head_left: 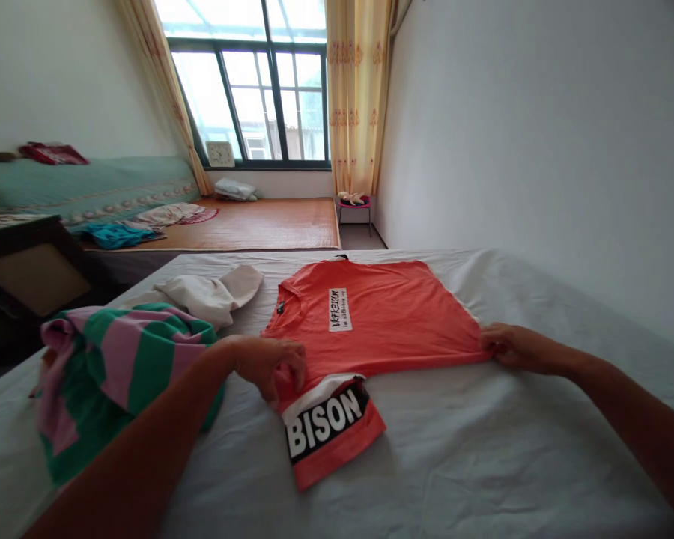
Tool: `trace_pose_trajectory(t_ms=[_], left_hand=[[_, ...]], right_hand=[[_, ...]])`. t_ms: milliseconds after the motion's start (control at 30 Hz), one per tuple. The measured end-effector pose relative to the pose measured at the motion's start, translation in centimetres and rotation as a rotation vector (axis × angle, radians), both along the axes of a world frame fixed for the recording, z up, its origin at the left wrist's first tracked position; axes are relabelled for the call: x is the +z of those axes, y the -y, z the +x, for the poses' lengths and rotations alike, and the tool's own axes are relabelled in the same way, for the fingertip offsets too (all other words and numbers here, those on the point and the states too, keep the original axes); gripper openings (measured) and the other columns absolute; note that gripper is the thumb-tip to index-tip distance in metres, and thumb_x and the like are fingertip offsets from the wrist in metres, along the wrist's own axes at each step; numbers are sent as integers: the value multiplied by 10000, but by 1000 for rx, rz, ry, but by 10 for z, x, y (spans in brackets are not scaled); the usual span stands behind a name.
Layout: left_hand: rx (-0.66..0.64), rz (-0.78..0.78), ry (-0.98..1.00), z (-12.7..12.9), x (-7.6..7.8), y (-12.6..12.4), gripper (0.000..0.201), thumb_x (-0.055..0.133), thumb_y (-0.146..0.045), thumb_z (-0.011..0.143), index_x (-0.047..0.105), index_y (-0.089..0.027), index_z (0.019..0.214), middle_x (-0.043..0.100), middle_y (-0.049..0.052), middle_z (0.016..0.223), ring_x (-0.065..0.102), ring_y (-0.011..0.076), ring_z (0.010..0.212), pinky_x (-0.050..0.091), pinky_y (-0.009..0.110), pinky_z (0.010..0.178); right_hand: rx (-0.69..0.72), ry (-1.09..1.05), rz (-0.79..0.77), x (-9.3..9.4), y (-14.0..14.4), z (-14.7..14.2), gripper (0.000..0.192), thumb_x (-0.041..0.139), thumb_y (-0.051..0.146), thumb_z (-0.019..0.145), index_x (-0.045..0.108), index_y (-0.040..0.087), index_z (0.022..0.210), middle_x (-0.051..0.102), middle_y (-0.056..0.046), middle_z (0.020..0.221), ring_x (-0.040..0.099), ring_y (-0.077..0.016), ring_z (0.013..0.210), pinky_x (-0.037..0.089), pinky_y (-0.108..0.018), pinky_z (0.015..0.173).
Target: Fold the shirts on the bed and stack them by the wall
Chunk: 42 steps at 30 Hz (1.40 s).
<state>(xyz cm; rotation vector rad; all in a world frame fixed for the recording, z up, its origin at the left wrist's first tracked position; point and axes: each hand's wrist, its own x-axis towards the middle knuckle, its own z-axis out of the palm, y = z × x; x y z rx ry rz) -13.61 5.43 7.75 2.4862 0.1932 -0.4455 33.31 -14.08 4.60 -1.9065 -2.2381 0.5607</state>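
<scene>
An orange-red T-shirt (393,314) lies spread sideways on the white bed sheet (454,464), its collar to the left and its hem to the right. It has a white chest label, and its near sleeve carries a black band reading "BISON". My left hand (272,367) pinches the cloth at the shoulder, just above that sleeve. At the near corner of the hem, my right hand (508,346) grips the fabric between thumb and fingers. A green and pink striped garment (123,359) lies bunched beside my left forearm, which covers part of it.
Behind the striped garment is a crumpled off-white cloth (207,292). A dark wooden cabinet (28,269) stands at the left. Farther back, a second bed with a brown mat (275,221) holds a blue cloth (117,234). A white wall (539,150) runs along the right.
</scene>
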Motion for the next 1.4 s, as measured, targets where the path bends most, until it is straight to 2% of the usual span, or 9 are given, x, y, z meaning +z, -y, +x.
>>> trace_pose_trajectory(t_ms=[133, 300, 533, 700, 800, 967, 1133, 1267, 1400], left_hand=[[4, 100, -37, 3, 2, 6, 362, 812, -184, 564, 694, -204, 906, 587, 24, 993, 551, 181, 892, 434, 231, 794], [15, 165, -29, 9, 0, 12, 173, 731, -66, 584, 686, -180, 706, 605, 10, 874, 545, 146, 780, 412, 201, 685], [132, 25, 45, -1, -6, -3, 171, 656, -75, 660, 673, -166, 805, 650, -1, 834, 558, 122, 721, 423, 187, 664], [28, -72, 10, -10, 2, -9, 292, 766, -255, 666, 678, -197, 939, 646, 24, 973, 569, 162, 875, 437, 210, 773], [-31, -40, -4, -8, 3, -7, 294, 771, -190, 649, 682, -202, 929, 616, 28, 996, 554, 168, 920, 427, 212, 818], [-5, 58, 4, 0, 1, 1, 311, 675, 9, 587, 695, -202, 815, 600, 7, 908, 541, 152, 839, 427, 197, 748], [36, 58, 74, 1, 3, 6, 265, 629, 15, 581, 684, -190, 742, 617, 7, 824, 539, 146, 771, 420, 214, 709], [273, -228, 217, 3, -3, -6, 129, 656, -131, 692, 624, -156, 815, 636, 27, 867, 575, 145, 784, 442, 230, 702], [932, -524, 616, 11, -28, -35, 336, 659, -426, 756, 521, -171, 926, 585, -9, 734, 560, 111, 610, 430, 208, 542]], right_hand=[[-43, -118, -15, -5, 2, 19, 130, 588, 313, 735, 658, 216, 783, 645, -58, 851, 584, -232, 850, 453, -337, 802], [-171, -441, -24, 12, -12, 16, 387, 687, 552, 689, 704, 201, 852, 679, -101, 1012, 592, -295, 1030, 454, -380, 917], [-233, -692, -67, 29, -54, 13, 453, 731, 547, 663, 666, 163, 893, 666, -72, 844, 606, -216, 794, 484, -322, 740], [-165, -742, -142, 6, -67, 22, 358, 704, 501, 718, 634, 158, 795, 582, -18, 740, 513, -143, 674, 440, -275, 650], [-103, -727, -184, -5, -62, 25, 337, 693, 490, 733, 640, 161, 777, 563, -18, 759, 495, -144, 690, 439, -282, 679], [-115, -639, -212, -1, -51, 24, 409, 680, 561, 709, 672, 175, 843, 591, -44, 809, 536, -195, 771, 466, -321, 753], [-98, -590, -199, 8, -47, 18, 505, 611, 663, 710, 672, 171, 806, 607, -57, 806, 550, -224, 792, 473, -357, 781], [-114, -622, -147, 3, -53, 17, 432, 606, 607, 749, 657, 179, 784, 625, -50, 792, 554, -210, 769, 470, -346, 774], [-484, -781, 168, -24, -78, 22, 421, 541, 609, 775, 629, 203, 848, 652, -70, 846, 589, -228, 780, 488, -349, 742]])
